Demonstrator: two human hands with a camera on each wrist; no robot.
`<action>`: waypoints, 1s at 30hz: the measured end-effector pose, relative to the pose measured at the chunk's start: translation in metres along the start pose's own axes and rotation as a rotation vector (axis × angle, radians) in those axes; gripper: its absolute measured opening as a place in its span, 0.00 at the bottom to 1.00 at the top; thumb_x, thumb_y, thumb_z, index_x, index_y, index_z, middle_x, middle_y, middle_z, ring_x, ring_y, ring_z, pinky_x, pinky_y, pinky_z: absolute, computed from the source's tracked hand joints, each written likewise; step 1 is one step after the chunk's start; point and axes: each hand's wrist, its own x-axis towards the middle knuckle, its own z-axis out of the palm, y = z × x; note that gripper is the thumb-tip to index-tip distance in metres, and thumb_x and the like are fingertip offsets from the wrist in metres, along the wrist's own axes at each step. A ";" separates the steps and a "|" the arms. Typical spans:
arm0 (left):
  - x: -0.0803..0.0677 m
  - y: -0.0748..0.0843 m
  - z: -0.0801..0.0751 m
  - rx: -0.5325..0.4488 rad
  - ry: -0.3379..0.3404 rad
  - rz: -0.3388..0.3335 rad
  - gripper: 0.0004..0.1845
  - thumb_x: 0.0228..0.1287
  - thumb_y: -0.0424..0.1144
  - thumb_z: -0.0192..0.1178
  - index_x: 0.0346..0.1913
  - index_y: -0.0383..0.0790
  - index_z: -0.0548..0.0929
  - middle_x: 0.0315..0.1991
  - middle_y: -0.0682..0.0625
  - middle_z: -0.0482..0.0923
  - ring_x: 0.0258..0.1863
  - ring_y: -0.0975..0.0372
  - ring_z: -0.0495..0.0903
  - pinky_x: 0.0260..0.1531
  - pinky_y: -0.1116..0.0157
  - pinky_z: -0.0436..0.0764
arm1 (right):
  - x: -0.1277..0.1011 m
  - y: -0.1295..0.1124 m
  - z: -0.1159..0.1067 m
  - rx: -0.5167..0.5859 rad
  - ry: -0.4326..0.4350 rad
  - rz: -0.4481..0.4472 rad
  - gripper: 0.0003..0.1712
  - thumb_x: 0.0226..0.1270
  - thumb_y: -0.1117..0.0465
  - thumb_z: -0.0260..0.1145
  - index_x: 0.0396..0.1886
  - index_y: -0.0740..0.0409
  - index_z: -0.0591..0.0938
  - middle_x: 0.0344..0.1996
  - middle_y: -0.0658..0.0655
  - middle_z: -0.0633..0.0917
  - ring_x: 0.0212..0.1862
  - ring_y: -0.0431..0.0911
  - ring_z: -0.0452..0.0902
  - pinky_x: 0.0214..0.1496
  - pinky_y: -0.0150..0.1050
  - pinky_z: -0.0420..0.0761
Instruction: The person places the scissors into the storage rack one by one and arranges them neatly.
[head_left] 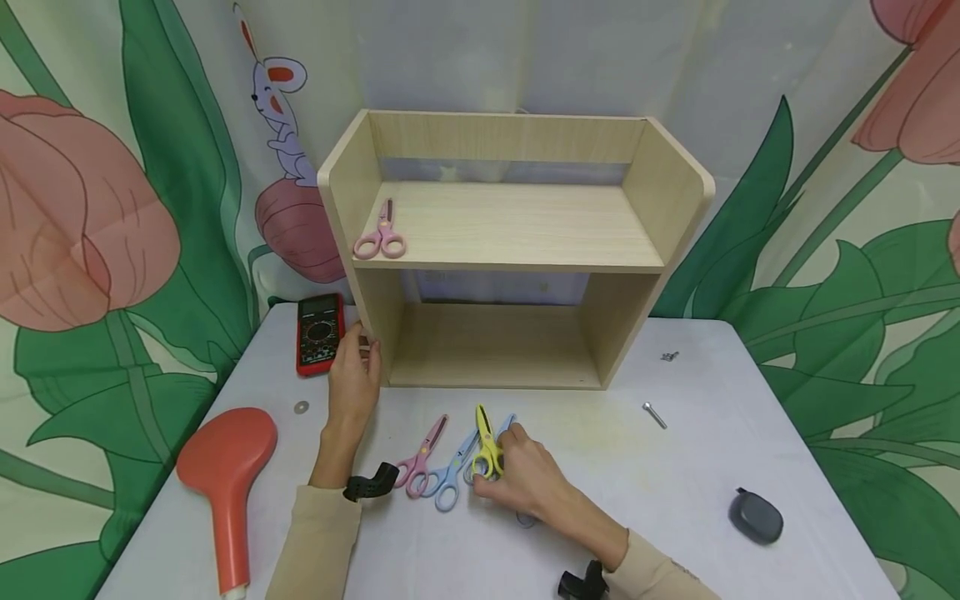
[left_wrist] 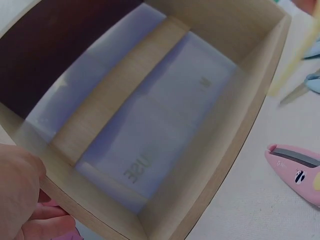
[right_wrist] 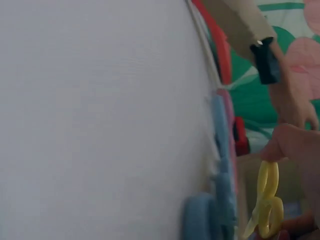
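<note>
A pale wooden two-tier shelf (head_left: pixel 487 225) stands at the back of the white table. My left hand (head_left: pixel 354 375) rests against the outside of its left side panel, fingers near the front edge. Yellow scissors (head_left: pixel 487 446) are pinched at the handles by my right hand (head_left: pixel 531 471), their blades pointing away from me. In the right wrist view the yellow handle loops (right_wrist: pixel 269 200) show between thumb and fingers. Blue scissors (head_left: pixel 447 477) and pink scissors (head_left: pixel 423 458) lie beside that hand. Another blue pair is partly hidden under it. More pink scissors (head_left: pixel 385 233) lie on the upper shelf.
A red multimeter (head_left: pixel 319 333) lies left of the shelf, with a small washer (head_left: pixel 301 407) nearby. An orange-red paddle-shaped object (head_left: pixel 228 475) is at the left edge. To the right are small screws (head_left: pixel 670 356), a bolt (head_left: pixel 655 415) and a dark rounded case (head_left: pixel 756 517).
</note>
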 end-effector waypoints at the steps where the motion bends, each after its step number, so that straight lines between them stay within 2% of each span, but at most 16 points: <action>1: 0.000 0.000 0.000 0.000 0.002 0.002 0.22 0.72 0.34 0.58 0.66 0.34 0.69 0.52 0.34 0.77 0.44 0.45 0.85 0.46 0.48 0.87 | 0.002 -0.001 -0.005 0.033 -0.003 0.007 0.29 0.44 0.42 0.73 0.36 0.61 0.81 0.29 0.49 0.71 0.23 0.36 0.65 0.19 0.25 0.65; 3: 0.000 0.000 -0.001 0.000 0.006 0.008 0.22 0.72 0.34 0.58 0.66 0.34 0.69 0.52 0.34 0.77 0.44 0.45 0.85 0.45 0.48 0.88 | 0.006 -0.005 -0.017 0.081 0.007 -0.016 0.32 0.45 0.42 0.73 0.42 0.63 0.82 0.33 0.50 0.74 0.25 0.37 0.67 0.22 0.25 0.68; 5: 0.000 -0.001 -0.001 -0.002 0.012 0.018 0.22 0.72 0.34 0.59 0.65 0.34 0.70 0.51 0.34 0.77 0.43 0.45 0.85 0.45 0.49 0.88 | 0.010 -0.009 -0.030 0.106 0.050 -0.083 0.32 0.47 0.43 0.74 0.45 0.62 0.82 0.37 0.51 0.76 0.28 0.37 0.68 0.25 0.24 0.70; 11: 0.000 -0.001 -0.001 -0.005 0.021 0.027 0.23 0.71 0.32 0.60 0.65 0.34 0.70 0.51 0.33 0.77 0.43 0.45 0.85 0.44 0.49 0.88 | 0.034 -0.031 -0.077 0.150 0.311 -0.390 0.30 0.46 0.49 0.77 0.46 0.61 0.81 0.41 0.54 0.78 0.35 0.40 0.76 0.35 0.29 0.82; 15: -0.001 -0.001 0.000 -0.017 0.014 0.016 0.22 0.71 0.32 0.59 0.65 0.33 0.70 0.51 0.34 0.77 0.43 0.46 0.85 0.44 0.49 0.88 | 0.062 -0.046 -0.110 0.176 0.457 -0.489 0.29 0.45 0.50 0.77 0.43 0.63 0.80 0.39 0.57 0.78 0.38 0.44 0.76 0.37 0.35 0.83; 18: 0.000 -0.001 -0.001 -0.020 0.004 0.005 0.22 0.72 0.33 0.58 0.65 0.34 0.70 0.52 0.34 0.77 0.44 0.46 0.84 0.45 0.49 0.88 | 0.089 -0.055 -0.130 0.168 0.535 -0.490 0.30 0.44 0.49 0.77 0.41 0.64 0.81 0.37 0.58 0.79 0.38 0.47 0.75 0.36 0.38 0.81; 21: 0.000 -0.002 -0.001 -0.015 0.002 0.002 0.21 0.73 0.35 0.58 0.65 0.34 0.70 0.52 0.34 0.77 0.45 0.46 0.85 0.45 0.49 0.88 | 0.118 -0.062 -0.143 0.120 0.563 -0.440 0.30 0.46 0.45 0.76 0.40 0.64 0.82 0.36 0.58 0.79 0.39 0.49 0.74 0.36 0.40 0.78; 25: -0.001 -0.003 -0.002 -0.010 -0.008 -0.003 0.22 0.74 0.36 0.57 0.66 0.34 0.69 0.52 0.34 0.77 0.45 0.46 0.85 0.45 0.49 0.88 | 0.151 -0.071 -0.154 0.035 0.529 -0.327 0.32 0.48 0.40 0.73 0.40 0.63 0.84 0.35 0.57 0.80 0.40 0.50 0.72 0.37 0.39 0.76; 30: -0.001 -0.002 -0.003 0.001 -0.019 -0.008 0.23 0.74 0.36 0.57 0.67 0.34 0.68 0.51 0.35 0.77 0.45 0.46 0.85 0.45 0.49 0.88 | 0.177 -0.083 -0.163 -0.015 0.435 -0.235 0.32 0.50 0.38 0.70 0.41 0.63 0.86 0.37 0.58 0.82 0.41 0.52 0.73 0.41 0.42 0.74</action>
